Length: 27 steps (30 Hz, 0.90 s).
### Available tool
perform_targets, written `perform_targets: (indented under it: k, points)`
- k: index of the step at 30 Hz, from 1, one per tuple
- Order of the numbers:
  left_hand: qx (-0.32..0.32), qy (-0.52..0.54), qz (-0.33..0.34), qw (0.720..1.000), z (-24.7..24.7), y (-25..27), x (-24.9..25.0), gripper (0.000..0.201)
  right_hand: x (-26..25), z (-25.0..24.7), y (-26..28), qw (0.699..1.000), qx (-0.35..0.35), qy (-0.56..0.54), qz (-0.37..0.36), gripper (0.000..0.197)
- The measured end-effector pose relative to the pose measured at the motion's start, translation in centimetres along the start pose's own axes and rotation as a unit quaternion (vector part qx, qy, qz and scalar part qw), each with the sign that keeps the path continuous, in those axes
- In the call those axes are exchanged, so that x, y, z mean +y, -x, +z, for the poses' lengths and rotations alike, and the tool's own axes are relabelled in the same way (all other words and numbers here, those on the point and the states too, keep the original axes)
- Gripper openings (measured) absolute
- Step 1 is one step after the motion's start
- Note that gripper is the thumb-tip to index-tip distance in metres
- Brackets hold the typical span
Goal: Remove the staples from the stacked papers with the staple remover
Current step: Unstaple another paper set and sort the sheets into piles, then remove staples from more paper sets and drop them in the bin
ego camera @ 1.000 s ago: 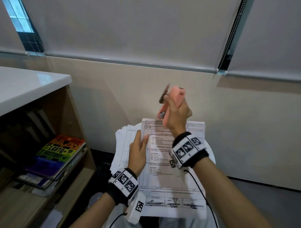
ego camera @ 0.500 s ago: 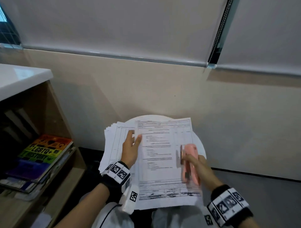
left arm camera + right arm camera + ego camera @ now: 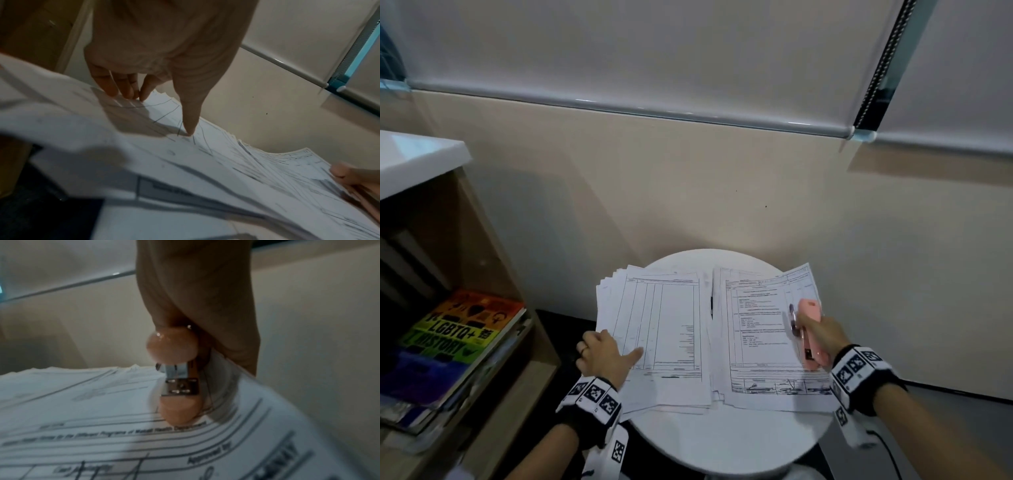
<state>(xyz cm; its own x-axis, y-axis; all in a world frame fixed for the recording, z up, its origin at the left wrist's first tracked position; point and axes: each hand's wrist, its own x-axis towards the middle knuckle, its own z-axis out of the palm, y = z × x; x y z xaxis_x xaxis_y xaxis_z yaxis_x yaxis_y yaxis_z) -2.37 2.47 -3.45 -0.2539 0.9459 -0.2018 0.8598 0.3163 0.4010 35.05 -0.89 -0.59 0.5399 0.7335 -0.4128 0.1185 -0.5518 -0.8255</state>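
Observation:
Two lots of printed papers lie side by side on the round white table [image 3: 722, 442]. The thick stack [image 3: 664, 329] is on the left. My left hand [image 3: 613, 353] rests at its near left edge, thumb and fingertips [image 3: 125, 92] touching the top sheet [image 3: 205, 154]. A thinner set [image 3: 756, 329] lies on the right. My right hand [image 3: 822, 332] grips the pink staple remover [image 3: 810, 329] over that set's right edge. In the right wrist view the tool [image 3: 179, 378] points down at the sheet [image 3: 123, 418], whose edge curls up against my palm. No staple is visible.
A wooden shelf with a white top [image 3: 414, 161] stands at the left, holding a pile of books [image 3: 458, 335]. The beige wall is close behind the table. Roller blinds [image 3: 688, 51] hang above. Dark floor shows below the table at the left.
My right hand came down with the tool and the top set now lies to the right of the stack. My left hand slid to the stack's near left edge.

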Motion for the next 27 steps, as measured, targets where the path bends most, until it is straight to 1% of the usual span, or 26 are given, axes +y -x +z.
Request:
perform_targets:
  k: [2, 4, 5, 6, 7, 8, 9, 10, 11, 12, 13, 14, 15, 16, 17, 20, 23, 25, 27]
  points:
    - [0.014, -0.019, -0.002, 1.000, 0.6, 0.0, 0.1, 0.077, 0.7, 0.9, -1.0, 0.999, 0.010, 0.035, 0.001, 0.044]
    - [0.022, -0.024, -0.018, 0.999, 0.9, -0.2, 0.2, 0.081, 1.4, 1.7, -1.5, 0.997, 0.031, 0.074, 0.025, 0.061]
    - [0.022, -0.029, -0.024, 0.999, 1.0, -0.2, 0.2, 0.082, 1.7, 2.1, -1.6, 0.992, 0.048, 0.111, 0.035, 0.070]
    - [0.023, -0.038, -0.027, 0.999, 1.1, -0.1, 0.3, 0.082, 1.9, 2.3, -1.5, 0.985, 0.065, 0.156, 0.033, 0.074]
    - [0.024, -0.051, -0.026, 0.998, 1.1, -0.1, 0.4, 0.081, 2.0, 2.5, -1.1, 0.977, 0.085, 0.197, 0.012, 0.071]
    - [0.024, -0.061, -0.026, 0.998, 1.1, -0.1, 0.6, 0.081, 1.8, 2.6, -0.3, 0.967, 0.110, 0.227, -0.026, 0.062]
    - [0.024, -0.064, -0.028, 0.997, 1.0, -0.1, 0.6, 0.081, 1.8, 2.7, 0.5, 0.959, 0.131, 0.244, -0.059, 0.057]
    - [0.022, -0.062, -0.033, 0.997, 0.9, -0.2, 0.7, 0.082, 1.6, 2.9, 1.6, 0.954, 0.139, 0.249, -0.089, 0.055]
    - [0.018, -0.056, -0.039, 0.998, 0.8, -0.3, 0.7, 0.085, 1.8, 3.0, 2.4, 0.957, 0.131, 0.237, -0.102, 0.056]
    - [0.012, -0.048, -0.046, 0.998, 0.6, -0.4, 0.8, 0.087, 1.9, 3.2, 3.3, 0.971, 0.104, 0.189, -0.101, 0.058]
    - [0.006, -0.038, -0.051, 0.998, 0.5, -0.5, 0.8, 0.088, 2.2, 3.4, 3.9, 0.989, 0.058, 0.117, -0.076, 0.056]
    - [0.002, -0.028, -0.053, 0.998, 0.4, -0.6, 1.0, 0.089, 2.6, 3.8, 4.7, 0.998, -0.002, 0.047, -0.042, 0.049]
    - [-0.001, -0.018, -0.054, 0.998, 0.2, -0.6, 1.0, 0.090, 3.0, 4.2, 5.4, 0.999, -0.048, 0.004, 0.001, 0.039]
    - [0.000, -0.008, -0.055, 0.998, 0.0, -0.7, 1.2, 0.090, 3.6, 4.7, 5.9, 0.997, -0.071, -0.016, 0.031, 0.034]
    - [0.001, 0.000, -0.057, 0.998, -0.2, -0.7, 1.2, 0.092, 4.4, 5.2, 6.1, 0.996, -0.074, -0.029, 0.048, 0.035]
    - [0.011, -0.009, -0.060, 0.998, -0.7, -0.8, 1.6, 0.097, 5.6, 6.1, 5.9, 0.997, -0.050, -0.037, 0.048, 0.047]
    - [0.004, -0.020, -0.045, 0.999, -0.8, -1.0, 1.8, 0.097, 5.7, 6.0, 5.7, 0.995, -0.058, -0.055, 0.059, 0.046]
    - [-0.020, 0.002, -0.046, 0.999, -0.8, -1.3, 1.7, 0.097, 5.6, 5.8, 5.7, 0.994, -0.063, -0.058, 0.060, 0.045]
    - [-0.026, 0.021, -0.033, 0.999, -0.9, -1.7, 1.4, 0.093, 5.7, 5.8, 5.5, 0.994, -0.067, -0.054, 0.063, 0.047]
